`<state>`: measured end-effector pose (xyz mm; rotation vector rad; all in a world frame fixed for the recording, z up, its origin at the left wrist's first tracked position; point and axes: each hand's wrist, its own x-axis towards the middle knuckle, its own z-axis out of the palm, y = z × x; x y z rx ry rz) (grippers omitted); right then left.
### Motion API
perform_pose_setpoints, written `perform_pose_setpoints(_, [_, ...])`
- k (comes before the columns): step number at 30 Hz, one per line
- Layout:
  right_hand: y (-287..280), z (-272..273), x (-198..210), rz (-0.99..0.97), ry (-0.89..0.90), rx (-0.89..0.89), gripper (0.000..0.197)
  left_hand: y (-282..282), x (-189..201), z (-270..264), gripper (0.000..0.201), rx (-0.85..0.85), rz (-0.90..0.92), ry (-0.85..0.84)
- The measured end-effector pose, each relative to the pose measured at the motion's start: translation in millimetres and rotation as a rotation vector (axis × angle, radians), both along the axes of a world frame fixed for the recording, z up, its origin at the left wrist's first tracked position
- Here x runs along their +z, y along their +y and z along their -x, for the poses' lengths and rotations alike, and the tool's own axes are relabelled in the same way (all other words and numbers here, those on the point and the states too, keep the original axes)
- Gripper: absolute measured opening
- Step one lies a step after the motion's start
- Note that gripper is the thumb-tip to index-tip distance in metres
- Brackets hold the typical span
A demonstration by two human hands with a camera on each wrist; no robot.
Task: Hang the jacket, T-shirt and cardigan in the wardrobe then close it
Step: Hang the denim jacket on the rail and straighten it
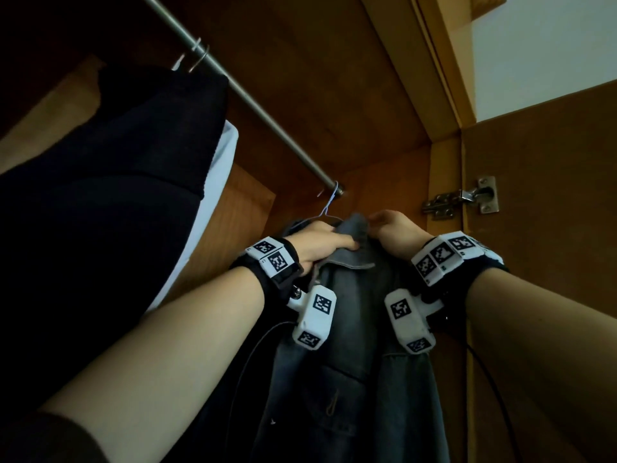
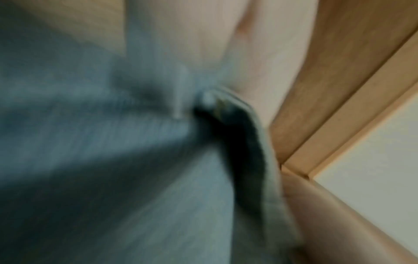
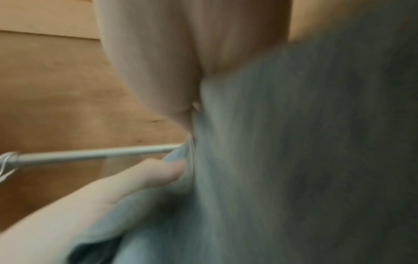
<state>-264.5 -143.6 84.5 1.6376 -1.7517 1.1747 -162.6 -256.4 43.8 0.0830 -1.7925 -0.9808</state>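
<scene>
A grey-blue denim jacket [image 1: 354, 362] hangs on a thin wire hanger [image 1: 329, 208] hooked at the right end of the metal rail [image 1: 253, 105]. My left hand [image 1: 320, 243] grips the jacket's collar on the left side. My right hand [image 1: 395, 228] pinches the collar on the right. Both wrist views are blurred and filled with the denim [image 2: 113, 160] [image 3: 294, 160]. A dark garment [image 1: 127, 182] and a white one [image 1: 217, 182] hang further left on the rail.
The wardrobe's wooden back and top [image 1: 334, 78] enclose the rail. The open door [image 1: 551, 195] with its metal hinge [image 1: 460, 198] stands at the right. A white wall [image 1: 551, 45] shows above the door.
</scene>
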Motion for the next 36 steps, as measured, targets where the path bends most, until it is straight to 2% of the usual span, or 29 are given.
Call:
perform_pose_setpoints(3, [6,-8,-4,-0.042,0.119,-0.065,0.046,-6,14,-4,0.024,0.216,0.079,0.171])
perform_pose_setpoints(5, [7,-16,-5,-0.093,0.198,-0.143,0.055,-8,21,-7,0.025,0.304,0.091,0.298])
perform_pose_setpoints(6, [6,-18,-4,-0.119,0.230,-0.192,0.056,-9,21,-8,0.026,0.342,0.129,0.305])
perform_pose_setpoints(9, [-2,-16,-2,-0.168,0.248,-0.322,0.048,-16,4,-10,0.029,0.327,0.299,0.039])
perform_pose_setpoints(11, [-5,-17,-2,-0.196,0.211,-0.371,0.047,-31,-11,-12,0.029,0.319,0.262,-0.099])
perform_pose_setpoints(13, [-9,-20,-4,-0.224,0.206,-0.374,0.044,-48,-25,-13,0.032,0.290,0.144,-0.085])
perform_pose_setpoints(16, [-20,-25,-12,-0.189,0.251,-0.350,0.035,-57,-44,-8,0.018,0.202,0.040,-0.022])
perform_pose_setpoints(21, [-34,-38,-11,-0.163,0.138,-0.357,0.021,-57,-40,-3,0.022,0.222,0.145,-0.100])
perform_pose_setpoints(22, [-35,-37,-10,-0.131,0.101,-0.339,0.022,-57,-35,-9,0.025,0.206,0.127,-0.057])
perform_pose_setpoints(24, [-35,-34,-6,-0.079,0.059,-0.279,0.023,-60,-22,-26,0.037,0.250,0.005,0.192])
perform_pose_setpoints(26, [-34,-32,-6,-0.034,0.031,-0.254,0.027,-76,-6,-41,0.038,0.482,-0.074,0.448])
perform_pose_setpoints(27, [-35,-32,-6,-0.018,0.011,-0.250,0.031,-87,-2,-47,0.042,0.652,-0.084,0.457])
perform_pose_setpoints(29, [-36,-33,-5,-0.019,-0.011,-0.249,0.035,-104,0,-48,0.060,0.865,-0.072,0.246])
perform_pose_setpoints(31, [-39,-33,-4,-0.071,0.027,-0.267,0.034,-114,-7,-39,0.072,0.861,-0.009,-0.026])
perform_pose_setpoints(33, [-40,-31,-2,-0.120,0.079,-0.304,0.031,-126,-16,-31,0.064,0.863,0.080,-0.174])
perform_pose_setpoints(36, [-41,-33,5,-0.121,0.122,-0.375,0.017,-133,-20,-31,0.030,0.923,0.149,-0.167])
